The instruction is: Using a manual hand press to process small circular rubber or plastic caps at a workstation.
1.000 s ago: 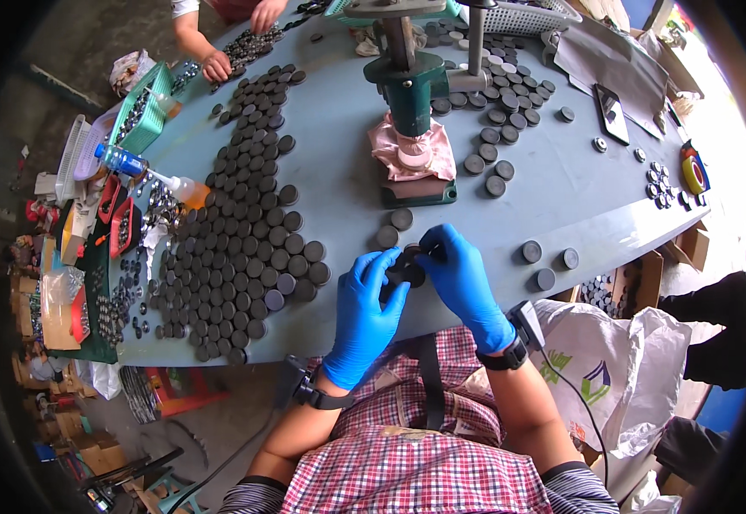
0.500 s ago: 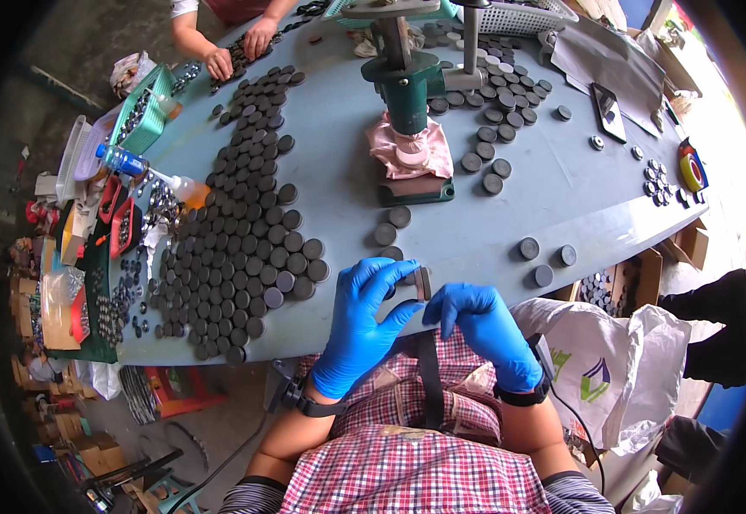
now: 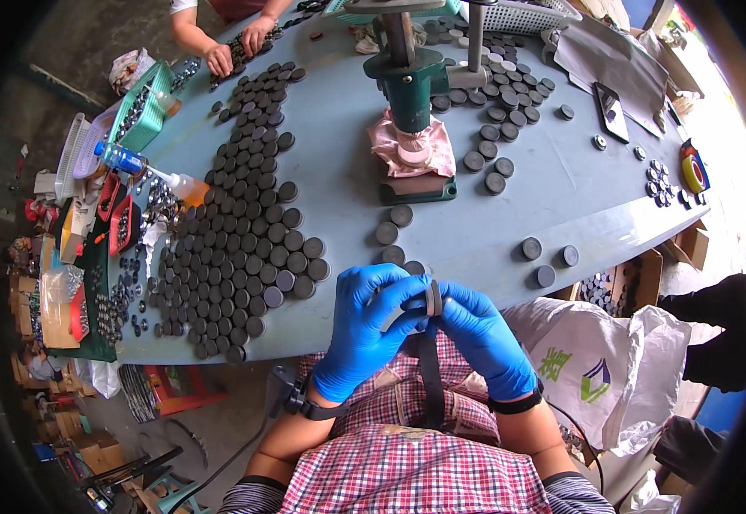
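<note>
My left hand (image 3: 360, 317), in a blue glove, pinches a dark round disc (image 3: 434, 298) on edge between thumb and fingers, near the front edge of the table. Against the disc's other face, the thumb and fingertips of my gloved right hand (image 3: 480, 330) are closed on it too. Just beyond my left fingers lie a few black discs (image 3: 392, 254) in a short row. Farther off stands a green hand press (image 3: 411, 90), its lower part wrapped in pink cloth (image 3: 443, 154).
Many black discs (image 3: 240, 244) cover the table's left side. Three more (image 3: 545, 276) lie right of my hands. A bottle of orange liquid (image 3: 191, 192), a phone (image 3: 610, 111) and a yellow tape roll (image 3: 692, 171) rest farther out. Across the table, another person's hands (image 3: 218, 60) handle small parts.
My right hand has moved left and up from beside the disc, and its fingers now grip it. My left hand still holds the disc, with little shift.
</note>
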Available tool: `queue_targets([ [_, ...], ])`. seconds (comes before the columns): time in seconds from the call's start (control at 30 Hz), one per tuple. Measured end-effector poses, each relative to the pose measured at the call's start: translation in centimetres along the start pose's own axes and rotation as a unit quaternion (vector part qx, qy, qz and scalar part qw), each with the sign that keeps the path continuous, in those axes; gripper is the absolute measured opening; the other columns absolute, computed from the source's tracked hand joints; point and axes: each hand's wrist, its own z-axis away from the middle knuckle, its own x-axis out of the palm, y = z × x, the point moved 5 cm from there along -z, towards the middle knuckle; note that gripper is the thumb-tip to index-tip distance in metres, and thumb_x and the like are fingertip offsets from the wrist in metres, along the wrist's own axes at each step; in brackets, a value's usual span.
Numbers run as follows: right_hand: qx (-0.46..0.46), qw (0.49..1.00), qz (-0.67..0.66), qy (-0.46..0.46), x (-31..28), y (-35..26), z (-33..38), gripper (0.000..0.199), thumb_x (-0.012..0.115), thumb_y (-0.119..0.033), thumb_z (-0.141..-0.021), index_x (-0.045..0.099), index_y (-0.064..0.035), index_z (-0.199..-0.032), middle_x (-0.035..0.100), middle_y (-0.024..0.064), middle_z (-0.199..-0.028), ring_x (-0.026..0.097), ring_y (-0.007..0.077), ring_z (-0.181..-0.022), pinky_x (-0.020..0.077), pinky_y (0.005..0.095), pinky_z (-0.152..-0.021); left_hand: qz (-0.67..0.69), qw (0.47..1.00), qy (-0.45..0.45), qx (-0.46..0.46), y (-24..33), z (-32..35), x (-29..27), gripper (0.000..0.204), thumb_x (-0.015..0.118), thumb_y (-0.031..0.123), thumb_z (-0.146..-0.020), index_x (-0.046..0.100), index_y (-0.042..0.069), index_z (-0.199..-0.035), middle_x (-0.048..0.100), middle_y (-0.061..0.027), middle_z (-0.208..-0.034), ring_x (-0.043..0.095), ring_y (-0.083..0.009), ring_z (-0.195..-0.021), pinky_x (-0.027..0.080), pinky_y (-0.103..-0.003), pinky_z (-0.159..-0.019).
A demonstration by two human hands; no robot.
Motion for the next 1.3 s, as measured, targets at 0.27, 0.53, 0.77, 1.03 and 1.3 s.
queue_targets([
  [0.27, -0.194, 0.978, 0.052, 0.049, 0.4, -1.3, 0.7, 0.024, 0.071, -0.002, -0.086, 0.064, -0.0026, -0.109, 0.066, 0.0022, -0.102, 0.059, 0.0103, -0.096, 0.0472, 0.0269, -0.087, 0.074, 0.997, -0.024, -0.029, 1.2, -0.3, -0.4, 0.041, 0.079, 0.000, -0.072, 0.067, 0.007, -0.111, 0.062, -0.0092, -0.105, 0.060, -0.0259, -0.096, 0.049, -0.036, -0.085],
  [0.53, -0.402, 0.829, 0.382, 0.071, 2.9, -4.1, 3.3, 0.032, 0.078, 0.001, -0.075, 0.066, -0.0039, -0.104, 0.066, 0.0108, -0.097, 0.066, 0.0228, -0.086, 0.0536, 0.0331, -0.073, 0.174, 0.984, -0.006, -0.025, 0.7, 0.4, -0.4, 0.036, 0.081, 0.004, -0.072, 0.070, 0.010, -0.105, 0.068, -0.0039, -0.100, 0.060, -0.0237, -0.089, 0.049, -0.036, -0.079],
  [0.77, -0.423, 0.780, 0.453, 0.083, 3.8, -4.2, 4.1, 0.033, 0.080, 0.000, -0.072, 0.067, -0.0063, -0.102, 0.064, 0.0093, -0.090, 0.064, 0.0235, -0.079, 0.0515, 0.0327, -0.066, 0.252, 0.967, -0.012, -0.047, 0.8, 0.9, -0.2, 0.030, 0.080, 0.002, -0.073, 0.068, 0.008, -0.100, 0.067, -0.0041, -0.093, 0.060, -0.0205, -0.080, 0.047, -0.032, -0.073],
  [1.03, -0.261, 0.786, 0.534, 0.168, -2.9, -4.2, -2.6, 0.014, 0.068, -0.004, -0.083, 0.067, -0.0045, -0.097, 0.068, 0.0160, -0.088, 0.067, 0.0333, -0.079, 0.0528, 0.0385, -0.068, 0.196, 0.952, -0.033, -0.232, -4.3, 1.8, 4.8, 0.037, 0.074, 0.003, -0.082, 0.062, 0.005, -0.117, 0.062, -0.0048, -0.101, 0.058, -0.0157, -0.090, 0.046, -0.030, -0.081],
  [1.3, -0.200, 0.614, 0.703, 0.297, -12.0, -11.1, -9.8, 0.019, 0.064, -0.023, -0.088, 0.067, -0.0048, -0.093, 0.067, 0.0201, -0.092, 0.065, 0.0418, -0.085, 0.0513, 0.0488, -0.073, -0.156, 0.976, -0.134, -0.073, -5.5, 0.4, 4.9, 0.057, 0.078, 0.018, -0.073, 0.059, 0.009, -0.126, 0.052, -0.0105, -0.115, 0.049, -0.0326, -0.105, 0.039, -0.044, -0.093],
])
